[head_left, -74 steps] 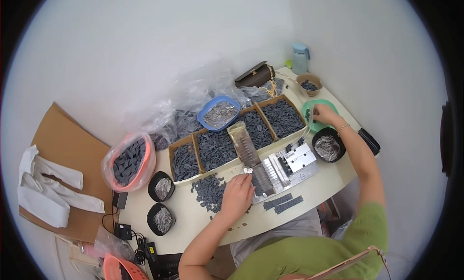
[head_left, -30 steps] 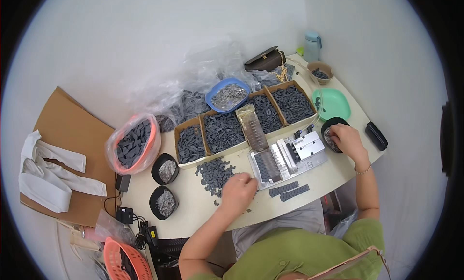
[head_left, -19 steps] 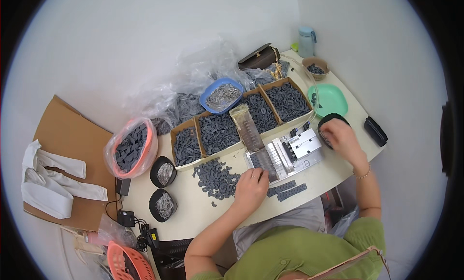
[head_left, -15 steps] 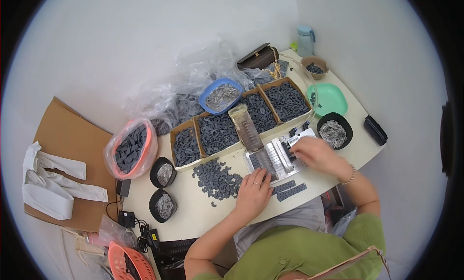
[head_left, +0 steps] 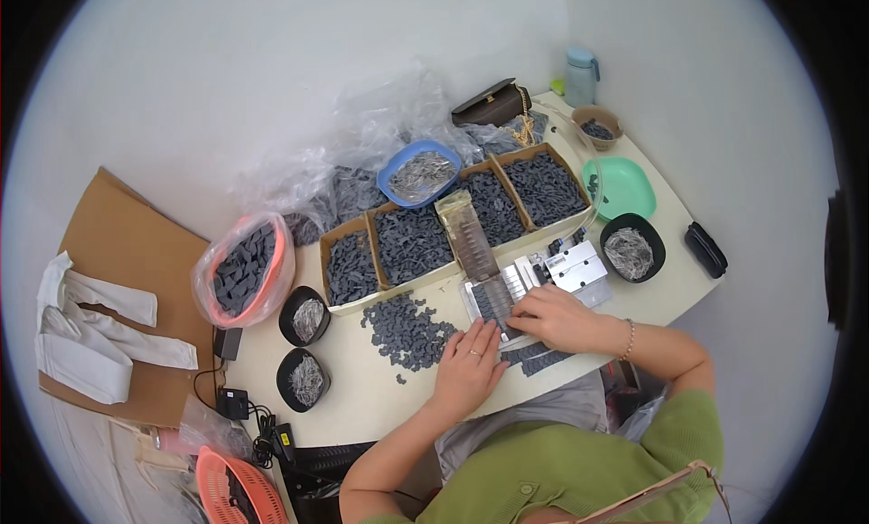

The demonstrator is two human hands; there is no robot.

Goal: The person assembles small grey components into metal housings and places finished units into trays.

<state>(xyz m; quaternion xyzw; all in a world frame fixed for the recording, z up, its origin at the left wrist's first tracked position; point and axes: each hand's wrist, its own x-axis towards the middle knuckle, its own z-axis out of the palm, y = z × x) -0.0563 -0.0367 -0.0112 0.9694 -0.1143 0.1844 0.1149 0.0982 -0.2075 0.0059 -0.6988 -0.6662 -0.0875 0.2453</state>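
A silver metal jig with a ribbed slide and a row of small dark grey parts lies in front of me. My left hand rests at its near left corner, fingers stretched out over the edge. Over the jig's slotted middle, my right hand has its fingers pinched together; what they hold, if anything, is hidden. A clear ribbed plastic plate leans from the jig onto the boxes. Beside my right wrist, strips of dark parts lie on the table, partly covered. Left of the jig spreads a pile of small grey parts.
Cardboard boxes of grey parts stand behind the jig, with a blue tray of metal pins on top. Black bowls of pins and a green tray are at right. More black bowls and a pink basket stand left.
My right hand has moved left and nearer, from the jig's right block to its slotted middle, uncovering the block. My left hand stays at the corner. The view has shifted slightly.
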